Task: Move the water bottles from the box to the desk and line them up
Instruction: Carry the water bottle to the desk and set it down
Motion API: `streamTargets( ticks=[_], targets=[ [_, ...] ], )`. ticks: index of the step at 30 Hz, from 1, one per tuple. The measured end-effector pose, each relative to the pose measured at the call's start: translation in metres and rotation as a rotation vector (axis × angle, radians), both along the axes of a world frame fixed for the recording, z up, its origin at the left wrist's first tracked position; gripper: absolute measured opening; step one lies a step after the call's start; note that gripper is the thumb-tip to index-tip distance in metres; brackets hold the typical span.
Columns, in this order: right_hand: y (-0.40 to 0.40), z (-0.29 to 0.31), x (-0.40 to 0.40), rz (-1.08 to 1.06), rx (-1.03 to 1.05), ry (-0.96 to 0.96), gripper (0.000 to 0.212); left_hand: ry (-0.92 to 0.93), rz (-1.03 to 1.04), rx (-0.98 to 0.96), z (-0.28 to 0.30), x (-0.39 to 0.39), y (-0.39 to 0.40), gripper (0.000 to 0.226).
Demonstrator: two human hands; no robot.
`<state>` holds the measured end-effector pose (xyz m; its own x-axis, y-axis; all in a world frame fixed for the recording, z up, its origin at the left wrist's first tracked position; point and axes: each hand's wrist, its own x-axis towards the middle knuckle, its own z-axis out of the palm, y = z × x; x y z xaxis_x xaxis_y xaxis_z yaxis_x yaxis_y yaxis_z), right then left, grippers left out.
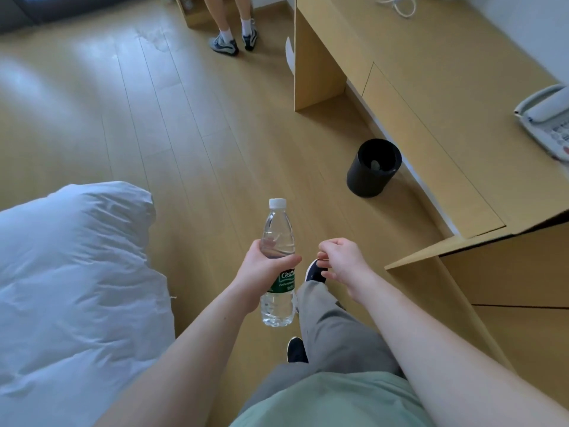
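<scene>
- Water bottle (277,241): clear plastic, white cap, green label with white lettering.
- Tabletop (431,63): light yellow-tan wood finish, plain.
- Floor (154,112): pale tan wood planks with thin darker seams.
- Bin (372,167): matte black.
- Duvet (70,266): white, creased, no print.
- Telephone (548,118): white with grey keys and one red spot.
- Cable (400,3): white.
- Trousers (332,331): grey.
- Shirt (326,402): pale green.
- Shoes (314,271): dark navy, white sole edge.
- Other person's sneakers (224,44): white and navy, with white socks.
</scene>
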<state>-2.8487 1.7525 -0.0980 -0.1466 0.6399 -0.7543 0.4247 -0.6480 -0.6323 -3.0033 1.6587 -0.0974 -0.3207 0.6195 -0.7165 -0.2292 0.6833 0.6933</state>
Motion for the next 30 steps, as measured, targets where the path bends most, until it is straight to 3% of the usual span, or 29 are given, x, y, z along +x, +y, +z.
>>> streamTargets(
  ticks=[18, 30],
  targets=[
    [0.241, -0.001, -0.064, -0.078, -0.016, -0.025, 0.013, 0.023, -0.121, -0.042, 0.008, -0.069, 0.263, 0.070],
    [0.354, 0.001, -0.110, -0.313, -0.099, -0.042, 0.009, -0.010, -0.350, -0.034, 0.001, -0.119, 0.406, 0.065]
  ],
)
